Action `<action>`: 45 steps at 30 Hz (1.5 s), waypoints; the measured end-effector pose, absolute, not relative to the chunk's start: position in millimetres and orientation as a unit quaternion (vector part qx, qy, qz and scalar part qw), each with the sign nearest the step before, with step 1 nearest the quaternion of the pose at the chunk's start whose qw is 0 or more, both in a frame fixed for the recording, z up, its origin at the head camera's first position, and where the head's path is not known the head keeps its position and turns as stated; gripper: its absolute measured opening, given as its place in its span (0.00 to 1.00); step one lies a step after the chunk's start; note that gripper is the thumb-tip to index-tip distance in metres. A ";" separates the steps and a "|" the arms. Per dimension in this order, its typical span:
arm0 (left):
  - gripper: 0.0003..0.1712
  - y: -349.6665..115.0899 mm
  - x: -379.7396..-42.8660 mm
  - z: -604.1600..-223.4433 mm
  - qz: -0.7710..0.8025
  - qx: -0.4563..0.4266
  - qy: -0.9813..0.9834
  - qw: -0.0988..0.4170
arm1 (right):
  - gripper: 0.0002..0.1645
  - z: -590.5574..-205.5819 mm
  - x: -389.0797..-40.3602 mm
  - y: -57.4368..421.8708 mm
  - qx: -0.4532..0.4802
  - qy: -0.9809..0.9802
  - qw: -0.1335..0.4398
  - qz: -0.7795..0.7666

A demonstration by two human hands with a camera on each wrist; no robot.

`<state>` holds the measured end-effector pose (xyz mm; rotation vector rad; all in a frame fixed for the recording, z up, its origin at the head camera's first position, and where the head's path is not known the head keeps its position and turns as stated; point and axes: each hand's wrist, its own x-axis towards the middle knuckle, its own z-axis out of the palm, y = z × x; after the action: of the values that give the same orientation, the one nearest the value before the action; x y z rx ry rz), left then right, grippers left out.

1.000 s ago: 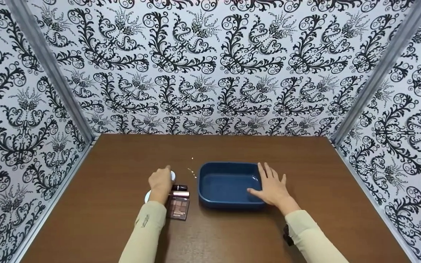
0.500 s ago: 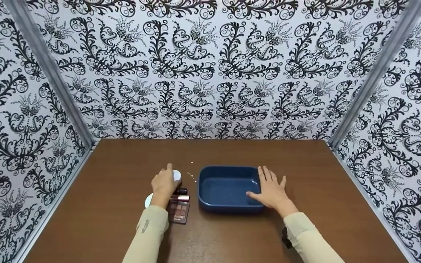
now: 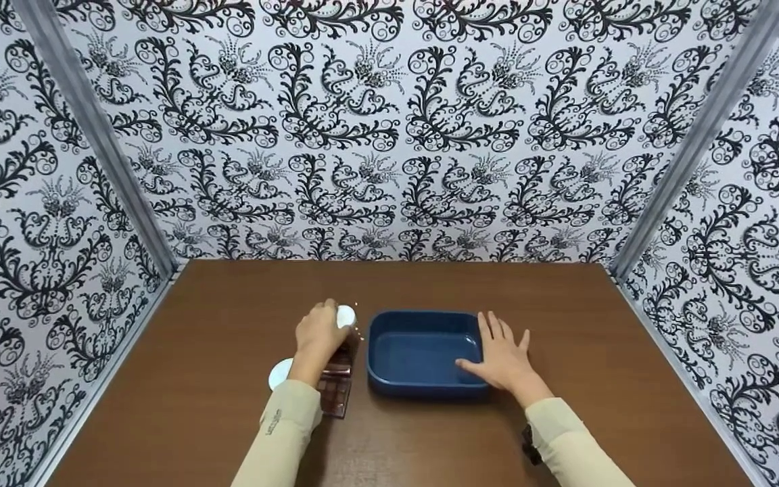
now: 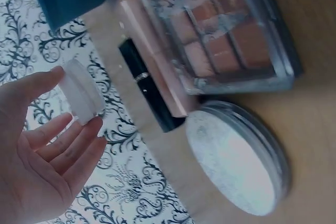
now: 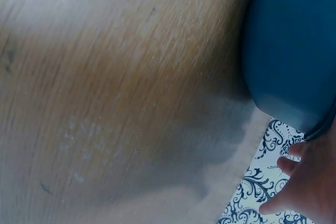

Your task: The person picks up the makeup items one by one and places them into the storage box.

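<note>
My left hand pinches a small white round jar between thumb and fingertips, lifted over the makeup. In the head view the jar shows at the fingertips, just left of a blue rectangular dish. My right hand rests with spread, straight fingers on the dish's right rim. Below the left hand lie a clear-lidded eyeshadow palette, a pink tube, a black tube and a white round compact; the forearm partly hides them in the head view.
The brown table is closed in by patterned walls at the back and sides, with grey metal posts at the corners. Small pale specks lie left of the dish. The dish's side fills the right wrist view's upper right.
My left hand has moved right toward the dish, carrying the white jar, and the jar shows more clearly. My right hand stays on the dish's rim.
</note>
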<state>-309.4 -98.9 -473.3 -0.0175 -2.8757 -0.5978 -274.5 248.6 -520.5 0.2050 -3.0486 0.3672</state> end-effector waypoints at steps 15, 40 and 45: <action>0.25 -60.1 -296.0 -428.8 -0.234 -0.082 -0.957 0.154 | 0.69 -520.1 -275.6 248.6 0.066 -0.991 0.034 0.113; 0.26 15.6 -305.1 -422.0 -0.182 -0.179 -0.961 0.108 | 0.68 -519.2 -275.1 248.0 0.062 -0.992 0.029 0.108; 0.25 34.6 -306.8 -436.5 -0.152 -0.206 -0.964 0.071 | 0.68 -520.4 -276.1 247.2 0.063 -0.992 0.032 0.102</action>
<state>-306.8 34.6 -436.5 -0.6209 -2.8986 -0.4573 -276.1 247.2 -520.4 0.1935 -3.0557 0.3130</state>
